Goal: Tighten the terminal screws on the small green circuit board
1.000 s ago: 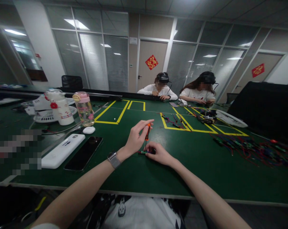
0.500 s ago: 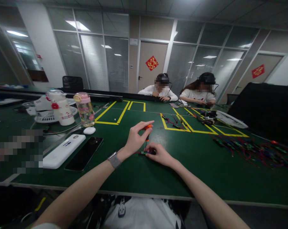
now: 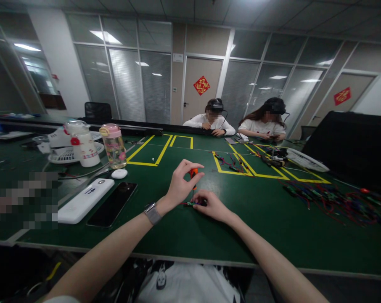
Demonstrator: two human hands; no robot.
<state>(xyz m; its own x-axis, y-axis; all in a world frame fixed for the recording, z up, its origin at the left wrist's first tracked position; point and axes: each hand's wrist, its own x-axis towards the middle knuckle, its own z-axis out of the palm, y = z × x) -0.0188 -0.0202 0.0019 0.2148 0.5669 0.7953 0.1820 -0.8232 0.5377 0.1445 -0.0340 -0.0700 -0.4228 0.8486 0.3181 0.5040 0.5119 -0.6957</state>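
My left hand [image 3: 180, 185] pinches the orange handle of a small screwdriver [image 3: 193, 173], held upright with its tip down on a small wired part [image 3: 189, 203] on the green table [image 3: 184, 235]. My right hand [image 3: 211, 204] presses that part flat against the table, its fingers curled over it. A watch sits on my left wrist.
A black phone [image 3: 112, 204] and a white flat case [image 3: 83, 200] lie to the left, with a pink-lidded bottle [image 3: 114, 145] and white jug [image 3: 83, 147] behind. A tangle of coloured wires [image 3: 329, 198] spreads at right. Two people sit across the table.
My left fingers have turned on the screwdriver handle and curled closer around it. The right hand has stayed on the part. The view has shifted slightly.
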